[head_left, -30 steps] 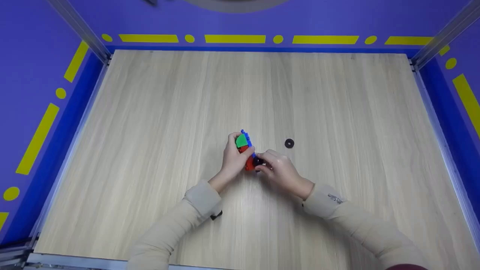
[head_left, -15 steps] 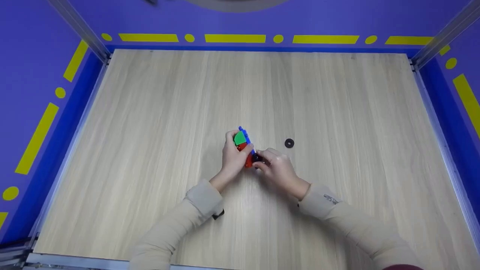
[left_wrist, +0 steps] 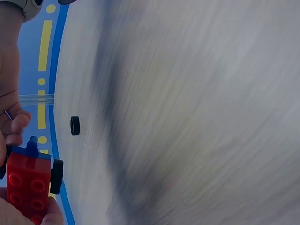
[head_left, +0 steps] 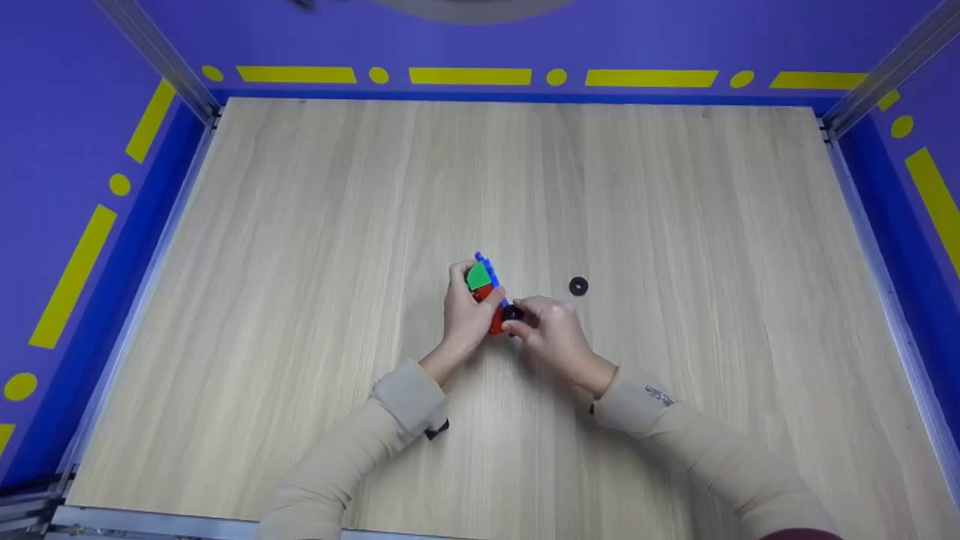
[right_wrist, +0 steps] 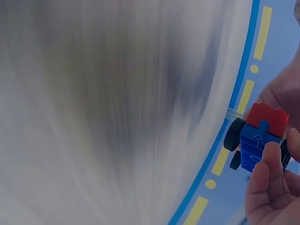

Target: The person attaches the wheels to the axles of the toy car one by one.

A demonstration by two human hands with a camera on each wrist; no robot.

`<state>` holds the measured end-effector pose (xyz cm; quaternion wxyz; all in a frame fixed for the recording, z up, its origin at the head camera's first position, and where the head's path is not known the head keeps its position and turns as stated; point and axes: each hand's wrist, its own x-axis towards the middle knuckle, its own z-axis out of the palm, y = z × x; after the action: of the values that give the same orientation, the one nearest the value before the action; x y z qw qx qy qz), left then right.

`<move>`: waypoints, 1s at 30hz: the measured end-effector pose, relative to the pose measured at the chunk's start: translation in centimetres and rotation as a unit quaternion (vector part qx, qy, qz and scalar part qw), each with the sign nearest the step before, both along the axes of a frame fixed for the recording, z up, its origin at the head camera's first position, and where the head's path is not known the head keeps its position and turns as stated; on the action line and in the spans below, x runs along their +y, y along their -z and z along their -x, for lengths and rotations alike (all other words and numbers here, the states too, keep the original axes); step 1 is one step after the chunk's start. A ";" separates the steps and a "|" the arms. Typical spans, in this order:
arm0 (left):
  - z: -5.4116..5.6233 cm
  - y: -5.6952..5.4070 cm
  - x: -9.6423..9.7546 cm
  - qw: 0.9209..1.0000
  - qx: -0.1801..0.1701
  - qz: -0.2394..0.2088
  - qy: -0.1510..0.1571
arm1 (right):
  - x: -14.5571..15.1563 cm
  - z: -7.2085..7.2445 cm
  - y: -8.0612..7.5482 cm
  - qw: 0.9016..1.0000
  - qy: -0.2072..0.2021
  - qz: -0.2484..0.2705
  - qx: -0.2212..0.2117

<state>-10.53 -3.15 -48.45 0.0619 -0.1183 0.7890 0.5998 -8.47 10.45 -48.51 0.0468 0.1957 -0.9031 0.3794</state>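
My left hand grips a toy car built of blocks, held up off the table. The car has a blue chassis, a red studded block and a green block. At its near right end, my right hand pinches a black wheel between thumb and fingers. That wheel sits against the car's side; whether it is fully on its axle I cannot tell. In the right wrist view, two more black wheels show along the opposite side, one being the larger-looking wheel.
A loose black wheel lies on the wooden table, beyond and to the right of my right hand. Blue walls with yellow marks stand at the back and sides. Metal posts rise at the back corners.
Both hands and the toy car have shifted slightly away from me and to the left. The grip on car and wheel stays much the same. The loose wheel has not moved.
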 end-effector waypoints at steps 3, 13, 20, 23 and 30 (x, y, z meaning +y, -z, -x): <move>0.0 0.1 0.1 1.000 -0.001 0.007 -0.001 | 0.0 0.0 0.1 1.000 0.003 0.006 -0.008; 0.0 0.1 0.1 1.000 -0.008 0.023 0.001 | 0.0 0.1 0.2 1.000 0.000 0.001 -0.025; 0.0 0.1 0.0 1.000 -0.008 0.029 0.007 | 0.2 0.3 0.4 1.000 -0.029 -0.005 0.008; 0.1 0.2 0.0 1.000 -0.008 0.027 0.009 | 0.3 0.3 0.4 0.999 -0.044 -0.001 0.014; 0.1 0.3 -0.1 0.999 -0.014 0.024 0.022 | 0.6 0.4 0.5 0.998 -0.064 -0.004 -0.011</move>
<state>-10.58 -3.22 -48.73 0.0835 -0.1105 0.8047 0.5773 -8.90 11.07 -49.01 0.0117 0.2494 -0.8904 0.3805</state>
